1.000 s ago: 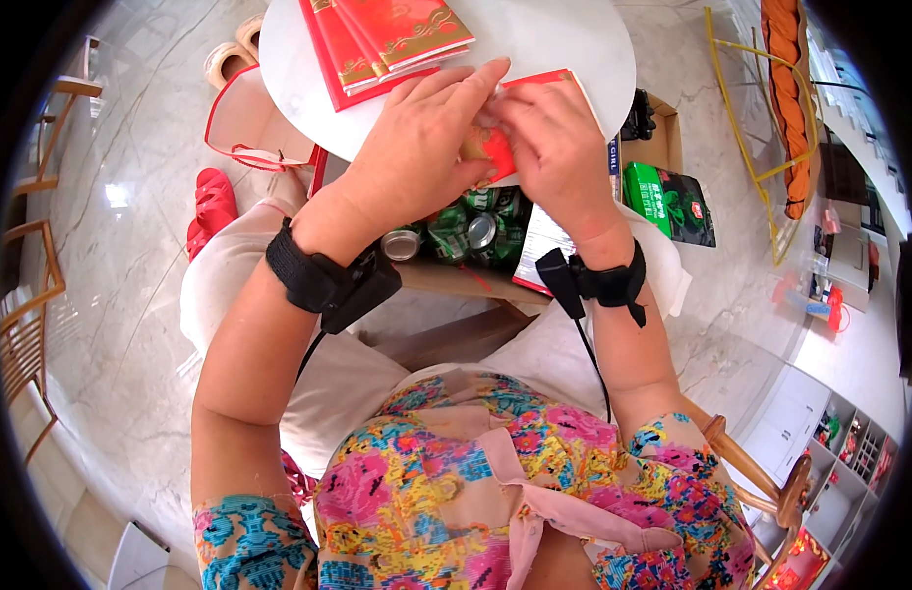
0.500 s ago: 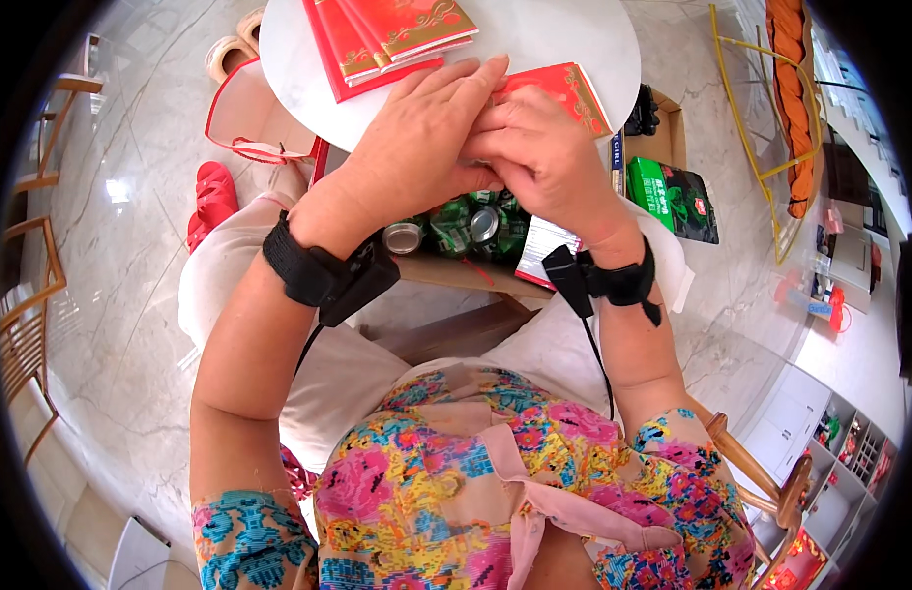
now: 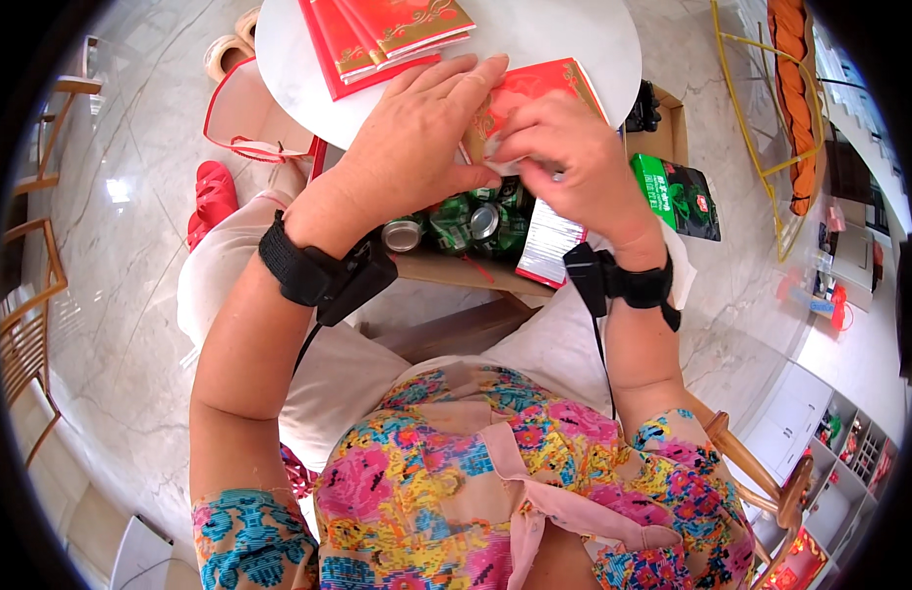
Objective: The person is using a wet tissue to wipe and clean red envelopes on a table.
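Work in hand, left to right:
- Left hand (image 3: pixel 416 138): laid palm-down over the left part of a red booklet (image 3: pixel 549 81); grip flat, fingers extended side by side, thumb out to the right, pinching nothing that I can see.
- Red booklet: at the near right edge of the worktop (image 3: pixel 559 31), gold pattern on the cover, partly hidden by both hands.
- Right hand (image 3: pixel 569 152): over the booklet's near part; grip pressed together, apparently pinching a pale scrap (image 3: pixel 505 165), paper or film, I cannot tell which.
- Step, as I judge it: the booklet is being steadied by the left while the right works the scrap at its near edge. The next move seems to call for firm left pressure and a light right pinch, so the cover does not slide.

Surface and room, left to right:
- Wooden chair (image 3: pixel 31 329), on the marble floor (image 3: pixel 107 265).
- Red sandal (image 3: pixel 210 202); farther off, beige shoes (image 3: pixel 225 59).
- White bag (image 3: pixel 254 118), red trim, beside the round white worktop.
- Stack of red booklets (image 3: pixel 411 29), far left on the worktop, overlapping.
- Green cans (image 3: pixel 451 228), below the near edge, with a white sheet (image 3: pixel 549 246) to their right.
- Green-and-black packet (image 3: pixel 684 200).
- Yellow metal frame (image 3: pixel 746 108) with orange cloth (image 3: pixel 792 118).
- Shelves (image 3: pixel 849 447), near right.
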### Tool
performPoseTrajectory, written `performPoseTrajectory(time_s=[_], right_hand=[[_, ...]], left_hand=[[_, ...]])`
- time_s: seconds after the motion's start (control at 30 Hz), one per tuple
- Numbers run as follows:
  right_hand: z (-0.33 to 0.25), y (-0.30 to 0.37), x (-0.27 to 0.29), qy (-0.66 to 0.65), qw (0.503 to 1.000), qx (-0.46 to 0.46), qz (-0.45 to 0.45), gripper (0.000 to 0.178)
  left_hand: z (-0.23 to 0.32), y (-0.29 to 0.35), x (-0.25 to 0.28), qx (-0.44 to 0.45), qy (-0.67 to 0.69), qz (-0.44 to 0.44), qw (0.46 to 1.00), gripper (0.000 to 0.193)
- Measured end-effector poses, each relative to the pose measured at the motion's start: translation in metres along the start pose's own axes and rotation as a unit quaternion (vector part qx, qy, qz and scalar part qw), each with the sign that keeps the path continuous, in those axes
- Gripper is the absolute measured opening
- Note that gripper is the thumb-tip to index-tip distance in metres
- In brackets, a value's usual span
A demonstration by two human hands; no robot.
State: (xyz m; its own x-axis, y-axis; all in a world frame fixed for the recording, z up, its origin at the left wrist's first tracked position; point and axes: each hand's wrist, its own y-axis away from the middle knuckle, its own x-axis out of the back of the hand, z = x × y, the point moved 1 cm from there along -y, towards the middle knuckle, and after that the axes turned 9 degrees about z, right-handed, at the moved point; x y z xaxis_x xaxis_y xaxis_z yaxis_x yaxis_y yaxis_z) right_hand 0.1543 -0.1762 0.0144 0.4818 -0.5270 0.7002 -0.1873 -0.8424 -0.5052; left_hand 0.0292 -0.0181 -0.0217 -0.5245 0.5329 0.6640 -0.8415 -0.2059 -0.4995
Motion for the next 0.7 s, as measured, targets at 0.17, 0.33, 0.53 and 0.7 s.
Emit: performPoseTrajectory(time_s=[0.17, 0.33, 0.53, 0.7], right_hand=[[0.019, 0.012, 0.027, 0.093, 0.992, -0.084, 0.023, 0.014], [0.002, 0.008, 0.006, 0.023, 1.000, -0.007, -0.020, 0.013], [0.029, 0.012, 0.027, 0.188, 0.971, -0.120, 0.090, 0.010], [0.034, 0.013, 0.010, 0.226, 0.958, -0.078, 0.157, 0.012]], left_hand=[[0.002, -0.002, -0.001, -0.003, -0.003, 0.005, 1.000, 0.100], [0.001, -0.001, -0.001, 0.002, -0.013, -0.002, 1.000, 0.099], [0.002, -0.001, -0.001, 0.000, -0.011, -0.002, 1.000, 0.099], [0.002, -0.001, -0.002, 0.003, -0.017, -0.007, 1.000, 0.099]])
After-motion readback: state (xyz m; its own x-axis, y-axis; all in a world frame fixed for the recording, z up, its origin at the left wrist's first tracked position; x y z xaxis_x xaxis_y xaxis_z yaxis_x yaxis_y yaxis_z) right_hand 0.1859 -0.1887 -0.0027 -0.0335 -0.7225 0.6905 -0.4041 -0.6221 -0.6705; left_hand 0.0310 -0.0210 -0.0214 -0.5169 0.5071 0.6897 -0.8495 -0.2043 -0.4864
